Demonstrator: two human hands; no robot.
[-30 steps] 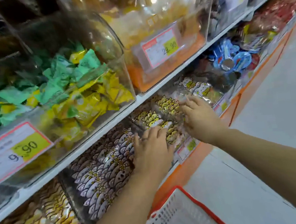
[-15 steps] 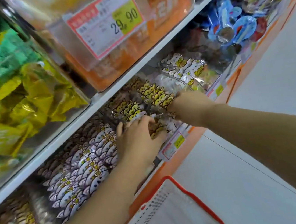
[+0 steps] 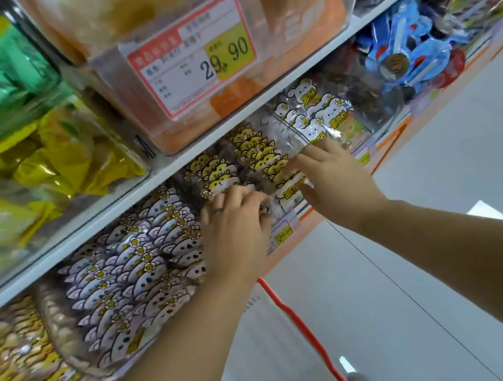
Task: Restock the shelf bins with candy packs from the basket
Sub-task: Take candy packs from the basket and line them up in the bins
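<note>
Both hands are in the clear bin (image 3: 290, 214) of yellow cat-face candy packs (image 3: 256, 155), which sits under the white shelf board (image 3: 93, 228), at the front edge of the lower shelf. I'd say this is the tidying part of the restock: the packs are in and are being squared into rows. The right hand (image 3: 339, 184) lies over the row nearest the front, its fingers (image 3: 306, 158) nearly straight and spread, pressing on the pack tops rather than gripping. The left hand (image 3: 235, 226) dips in beside it, fingers (image 3: 238, 196) curled down among the packs. It's blurred, so I can't tell whether it has hold of one. The packs are small, glossy pouches standing overlapped on edge, so they look slippery and apt to tip. The red-rimmed basket (image 3: 298, 319) is below the arms, and its contents don't show. The next move is probably a reach back to it, once these rows stand firm.
</note>
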